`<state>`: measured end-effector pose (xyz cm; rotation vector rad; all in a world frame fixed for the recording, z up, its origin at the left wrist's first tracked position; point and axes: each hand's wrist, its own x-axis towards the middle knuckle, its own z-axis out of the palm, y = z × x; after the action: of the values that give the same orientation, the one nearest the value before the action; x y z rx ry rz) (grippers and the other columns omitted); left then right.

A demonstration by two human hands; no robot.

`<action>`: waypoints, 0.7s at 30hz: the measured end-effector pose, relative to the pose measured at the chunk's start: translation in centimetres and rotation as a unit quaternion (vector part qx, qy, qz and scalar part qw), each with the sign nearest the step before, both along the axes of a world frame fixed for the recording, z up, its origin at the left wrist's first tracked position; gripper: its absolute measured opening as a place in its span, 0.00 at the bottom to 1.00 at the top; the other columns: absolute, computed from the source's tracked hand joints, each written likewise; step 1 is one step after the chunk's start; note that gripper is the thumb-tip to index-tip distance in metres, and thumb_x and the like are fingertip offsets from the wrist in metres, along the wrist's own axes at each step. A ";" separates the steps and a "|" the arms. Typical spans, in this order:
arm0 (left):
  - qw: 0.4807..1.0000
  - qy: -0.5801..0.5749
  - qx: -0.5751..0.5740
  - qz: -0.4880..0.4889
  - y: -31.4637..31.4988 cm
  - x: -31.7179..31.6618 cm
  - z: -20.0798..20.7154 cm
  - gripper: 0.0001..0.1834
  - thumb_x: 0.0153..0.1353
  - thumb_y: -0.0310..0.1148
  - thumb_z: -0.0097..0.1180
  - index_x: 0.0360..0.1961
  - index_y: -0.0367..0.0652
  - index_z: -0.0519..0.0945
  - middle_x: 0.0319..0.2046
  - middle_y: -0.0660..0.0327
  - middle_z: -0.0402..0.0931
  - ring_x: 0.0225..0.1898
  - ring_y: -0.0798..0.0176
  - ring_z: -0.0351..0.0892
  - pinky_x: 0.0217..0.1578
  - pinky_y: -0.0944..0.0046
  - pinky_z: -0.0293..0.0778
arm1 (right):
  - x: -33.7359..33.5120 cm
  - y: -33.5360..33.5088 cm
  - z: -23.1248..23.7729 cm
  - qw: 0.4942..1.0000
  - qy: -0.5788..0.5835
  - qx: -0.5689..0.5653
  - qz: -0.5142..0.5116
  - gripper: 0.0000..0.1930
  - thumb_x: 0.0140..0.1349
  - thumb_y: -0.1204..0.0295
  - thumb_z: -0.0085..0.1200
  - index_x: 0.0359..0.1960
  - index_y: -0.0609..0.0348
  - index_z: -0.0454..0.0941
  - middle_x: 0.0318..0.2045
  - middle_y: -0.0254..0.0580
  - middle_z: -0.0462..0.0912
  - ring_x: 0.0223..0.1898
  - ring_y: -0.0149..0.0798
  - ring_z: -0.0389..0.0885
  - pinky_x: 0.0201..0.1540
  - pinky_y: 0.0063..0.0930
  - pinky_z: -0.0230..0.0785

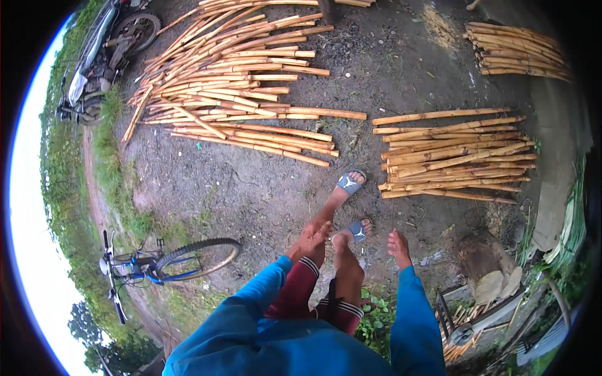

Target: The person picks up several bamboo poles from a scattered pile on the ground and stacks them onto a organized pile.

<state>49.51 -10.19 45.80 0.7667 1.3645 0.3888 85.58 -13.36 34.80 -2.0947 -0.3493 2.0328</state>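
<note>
We see the stack [458, 153] of poles lying on dirt [263, 194]. Our right hand [399, 247] hangs empty on the near side of the stack, fingers loosely open; our left hand [308, 240] is farther from the stack, by a leg [330, 208], fingers slightly parted. Left of the stack spreads a larger pile [238, 81]; well left and nearer, a bicycle [153, 274].

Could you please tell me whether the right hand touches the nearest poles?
Apart: the head view shows ground between the right hand and the nearest poles.
</note>
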 end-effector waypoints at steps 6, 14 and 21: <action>0.990 -0.135 0.023 0.046 -5.8 2.4 1.1 0.31 0.73 0.53 0.42 0.56 0.31 0.74 0.46 0.57 0.80 0.47 0.62 0.79 0.48 0.64 0.75 | -0.9 -2.1 1.1 0.991 -0.015 -0.007 0.131 0.40 0.59 0.33 0.48 0.56 0.59 0.73 0.45 0.42 0.78 0.42 0.38 0.77 0.41 0.39 0.72; 0.968 -0.127 -0.154 0.150 -9.3 -6.7 0.8 0.31 0.71 0.58 0.33 0.48 0.42 0.79 0.41 0.61 0.80 0.42 0.63 0.79 0.42 0.60 0.74 | -8.3 -3.3 1.6 0.974 -0.031 -0.084 0.209 0.34 0.59 0.38 0.53 0.53 0.55 0.75 0.42 0.37 0.77 0.37 0.35 0.75 0.36 0.35 0.70; 0.914 -0.182 -0.231 0.278 -6.4 -18.0 -4.2 0.25 0.69 0.53 0.38 0.45 0.44 0.79 0.39 0.62 0.80 0.39 0.65 0.78 0.42 0.62 0.73 | -25.1 5.4 0.6 0.972 -0.025 -0.027 0.231 0.32 0.59 0.37 0.53 0.49 0.52 0.77 0.38 0.31 0.77 0.36 0.28 0.74 0.37 0.26 0.69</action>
<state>31.49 -16.61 41.61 -0.1036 1.2304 0.5913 60.49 -7.91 35.44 -2.2636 -0.8728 2.2477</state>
